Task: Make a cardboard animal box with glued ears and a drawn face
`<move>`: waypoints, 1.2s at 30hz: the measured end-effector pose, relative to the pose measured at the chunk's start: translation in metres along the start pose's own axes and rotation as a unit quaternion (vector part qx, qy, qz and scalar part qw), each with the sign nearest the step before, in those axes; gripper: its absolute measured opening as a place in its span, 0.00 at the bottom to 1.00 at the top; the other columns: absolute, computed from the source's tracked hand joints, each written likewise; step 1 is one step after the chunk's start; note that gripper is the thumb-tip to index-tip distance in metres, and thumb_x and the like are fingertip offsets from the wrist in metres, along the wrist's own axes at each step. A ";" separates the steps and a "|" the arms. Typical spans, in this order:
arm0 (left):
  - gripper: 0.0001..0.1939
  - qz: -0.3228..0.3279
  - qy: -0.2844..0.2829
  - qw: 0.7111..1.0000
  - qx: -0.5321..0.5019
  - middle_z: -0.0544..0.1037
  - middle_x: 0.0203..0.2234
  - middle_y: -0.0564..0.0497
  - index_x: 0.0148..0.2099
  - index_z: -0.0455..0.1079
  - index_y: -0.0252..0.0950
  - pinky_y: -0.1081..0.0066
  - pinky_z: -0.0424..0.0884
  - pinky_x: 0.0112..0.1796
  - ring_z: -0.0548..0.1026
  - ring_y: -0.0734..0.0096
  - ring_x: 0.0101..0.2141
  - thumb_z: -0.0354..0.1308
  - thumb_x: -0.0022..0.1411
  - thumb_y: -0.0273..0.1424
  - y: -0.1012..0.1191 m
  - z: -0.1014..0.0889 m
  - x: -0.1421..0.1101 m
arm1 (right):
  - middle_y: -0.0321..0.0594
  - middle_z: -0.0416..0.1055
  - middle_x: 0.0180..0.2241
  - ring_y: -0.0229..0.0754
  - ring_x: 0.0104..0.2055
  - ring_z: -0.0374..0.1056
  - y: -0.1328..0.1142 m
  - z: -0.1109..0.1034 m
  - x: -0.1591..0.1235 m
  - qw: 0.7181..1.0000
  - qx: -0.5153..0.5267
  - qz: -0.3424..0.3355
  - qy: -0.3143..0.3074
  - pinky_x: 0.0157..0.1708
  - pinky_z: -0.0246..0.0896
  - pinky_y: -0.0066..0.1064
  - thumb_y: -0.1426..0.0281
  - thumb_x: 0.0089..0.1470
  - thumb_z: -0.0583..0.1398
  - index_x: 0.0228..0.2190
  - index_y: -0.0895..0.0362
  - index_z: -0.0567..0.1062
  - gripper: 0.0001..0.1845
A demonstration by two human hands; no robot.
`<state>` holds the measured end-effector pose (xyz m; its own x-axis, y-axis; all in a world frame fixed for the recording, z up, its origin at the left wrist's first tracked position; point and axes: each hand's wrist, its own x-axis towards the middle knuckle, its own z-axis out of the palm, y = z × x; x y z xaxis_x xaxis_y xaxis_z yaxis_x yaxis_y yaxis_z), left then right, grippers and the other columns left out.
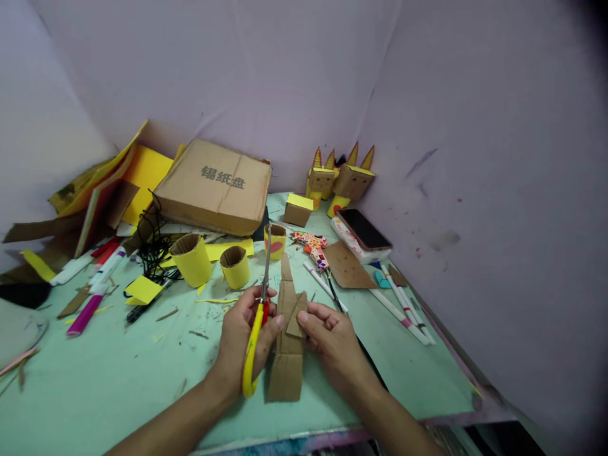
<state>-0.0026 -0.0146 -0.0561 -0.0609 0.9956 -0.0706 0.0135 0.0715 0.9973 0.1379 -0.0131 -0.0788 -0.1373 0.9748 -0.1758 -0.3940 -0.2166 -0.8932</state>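
My left hand [244, 339] is closed round yellow-handled scissors [251, 351], their blades pointing up and away from me. Its thumb also presses the side of a long cardboard strip [287, 377], which is creased across and narrows at the far end. My right hand [335, 335] pinches a small cut cardboard piece [297, 315] between thumb and fingers. That piece lies slanted over the face of the strip. Just beyond the blades stands a short yellow tube [275, 242] with a red patch, and two plain yellow tubes [190, 259] [235, 267] are to its left.
A large cardboard box [213, 187] and leaning yellow sheets [145, 177] fill the back left. Two cardboard figures with pointed ears [354, 183] stand by the wall. A patterned glue gun [313, 247], a phone [365, 229] and several markers [403, 304] lie on the right.
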 end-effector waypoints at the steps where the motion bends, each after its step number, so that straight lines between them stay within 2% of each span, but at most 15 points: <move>1: 0.21 0.001 0.000 1.000 -0.002 0.69 0.23 0.58 0.43 0.62 0.37 0.78 0.62 0.19 0.65 0.78 0.18 0.64 0.47 0.34 0.000 0.000 0.000 | 0.43 0.79 0.29 0.44 0.29 0.74 0.001 0.000 0.000 1.000 -0.003 -0.001 -0.003 0.31 0.66 0.31 0.62 0.43 0.68 0.35 0.60 0.78 0.18; 5: 0.19 0.007 -0.013 1.000 0.006 0.69 0.21 0.59 0.42 0.62 0.37 0.78 0.63 0.20 0.65 0.77 0.19 0.62 0.48 0.35 0.003 0.000 0.000 | 0.40 0.79 0.27 0.42 0.28 0.73 0.001 0.000 -0.002 1.000 -0.019 -0.011 -0.012 0.30 0.66 0.30 0.62 0.43 0.67 0.35 0.59 0.79 0.16; 8: 0.20 0.039 -0.017 0.998 0.054 0.71 0.22 0.58 0.40 0.63 0.36 0.77 0.66 0.23 0.68 0.74 0.22 0.64 0.45 0.34 0.006 -0.001 -0.001 | 0.39 0.78 0.26 0.41 0.25 0.72 -0.001 0.002 -0.004 0.999 -0.027 -0.016 -0.008 0.29 0.66 0.30 0.62 0.44 0.67 0.35 0.58 0.80 0.16; 11: 0.19 0.066 -0.033 0.994 0.082 0.74 0.27 0.55 0.40 0.63 0.37 0.74 0.70 0.29 0.73 0.70 0.28 0.65 0.45 0.32 0.008 -0.001 -0.002 | 0.38 0.78 0.24 0.40 0.25 0.71 -0.001 0.002 -0.004 0.999 -0.045 -0.017 0.010 0.29 0.65 0.29 0.62 0.42 0.67 0.33 0.57 0.80 0.15; 15: 0.19 0.068 -0.054 0.992 0.087 0.76 0.34 0.51 0.42 0.63 0.37 0.72 0.71 0.35 0.75 0.66 0.34 0.63 0.46 0.30 0.008 0.001 -0.002 | 0.36 0.76 0.22 0.37 0.22 0.67 0.003 0.000 -0.003 0.996 -0.068 -0.042 0.030 0.25 0.61 0.27 0.64 0.42 0.68 0.28 0.57 0.81 0.11; 20: 0.17 0.084 -0.058 0.988 0.112 0.76 0.33 0.53 0.42 0.63 0.38 0.73 0.71 0.34 0.75 0.68 0.33 0.61 0.49 0.28 0.006 0.001 -0.001 | 0.30 0.68 0.15 0.30 0.17 0.57 0.003 -0.003 -0.002 0.994 -0.078 -0.051 0.050 0.19 0.52 0.22 0.64 0.40 0.68 0.20 0.58 0.78 0.10; 27: 0.17 0.092 -0.070 0.986 0.120 0.76 0.32 0.54 0.43 0.62 0.38 0.75 0.70 0.33 0.75 0.70 0.32 0.59 0.50 0.26 0.003 -0.001 -0.003 | 0.30 0.67 0.15 0.29 0.17 0.55 0.005 -0.006 -0.003 0.995 -0.078 -0.055 0.031 0.18 0.49 0.21 0.63 0.42 0.67 0.19 0.59 0.77 0.11; 36: 0.16 0.112 -0.064 0.983 0.134 0.74 0.31 0.55 0.43 0.62 0.37 0.74 0.70 0.33 0.73 0.71 0.31 0.59 0.52 0.30 0.002 -0.001 -0.002 | 0.29 0.65 0.15 0.28 0.17 0.54 0.004 -0.004 -0.002 0.996 -0.064 -0.036 0.041 0.18 0.47 0.21 0.63 0.40 0.69 0.19 0.60 0.74 0.13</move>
<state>-0.0034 -0.0162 -0.0536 0.0987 0.9865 0.1310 0.2752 -0.1535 0.9491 0.1404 -0.0158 -0.0833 -0.0359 0.9899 -0.1370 -0.2799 -0.1416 -0.9495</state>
